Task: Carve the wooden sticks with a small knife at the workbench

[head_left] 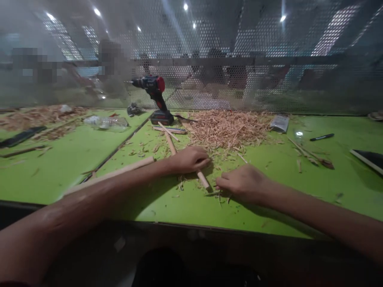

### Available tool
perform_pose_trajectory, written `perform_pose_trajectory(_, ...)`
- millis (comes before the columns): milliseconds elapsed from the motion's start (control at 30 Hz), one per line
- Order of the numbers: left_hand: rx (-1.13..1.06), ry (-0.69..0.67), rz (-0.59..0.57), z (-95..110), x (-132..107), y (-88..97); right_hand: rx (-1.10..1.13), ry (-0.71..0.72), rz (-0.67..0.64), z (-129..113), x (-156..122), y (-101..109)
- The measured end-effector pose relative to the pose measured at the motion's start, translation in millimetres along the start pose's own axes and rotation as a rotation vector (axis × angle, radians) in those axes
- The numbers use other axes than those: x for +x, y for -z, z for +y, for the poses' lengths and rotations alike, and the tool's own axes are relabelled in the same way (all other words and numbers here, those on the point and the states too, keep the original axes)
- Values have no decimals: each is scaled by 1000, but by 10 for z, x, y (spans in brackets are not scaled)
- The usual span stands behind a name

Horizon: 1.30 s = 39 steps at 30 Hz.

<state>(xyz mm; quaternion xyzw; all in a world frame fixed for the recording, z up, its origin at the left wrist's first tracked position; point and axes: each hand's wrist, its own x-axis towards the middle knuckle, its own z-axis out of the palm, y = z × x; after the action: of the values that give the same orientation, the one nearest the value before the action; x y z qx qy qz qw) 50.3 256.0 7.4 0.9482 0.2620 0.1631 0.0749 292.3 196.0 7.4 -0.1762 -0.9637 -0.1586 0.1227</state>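
My left hand (191,159) is closed around a round wooden stick (204,181) and presses it against the green tabletop. The stick slants from the far left toward me, its near end poking out below the fingers. Just right of that end, my right hand (243,183) rests low with its fingers pinched together. A thin greyish sliver (212,194) shows at its fingertips; whether it is a blade or a shaving I cannot tell. Small wood shavings lie under and around both hands. Another thicker wooden stick (131,167) lies partly hidden by my left forearm.
A cordless drill (157,97) stands on its battery at the back. Beside it spreads a large heap of wood shavings (230,129). A pouch (279,123), a black pen (322,137) and a dark tablet-like slab (368,159) lie rightward. A perforated screen (263,87) closes the rear.
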Motion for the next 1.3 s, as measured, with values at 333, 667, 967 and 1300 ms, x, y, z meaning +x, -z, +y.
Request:
perform_pose_trajectory(333,105,3,-15,-17,101,-93,-9,-127,-125,-91,-55,164)
perform_pose_trajectory(667,139,13,6,-8,83,-69,-6,-170,-124,-182,-77,192)
perform_pose_trajectory(967,138,-31,-5,-19,63,-67,-44,-83,-118,-121,0,225)
perform_pose_trajectory(1300,144,2,-36,-11,53,-56,-18,-118,-26,-164,-77,129)
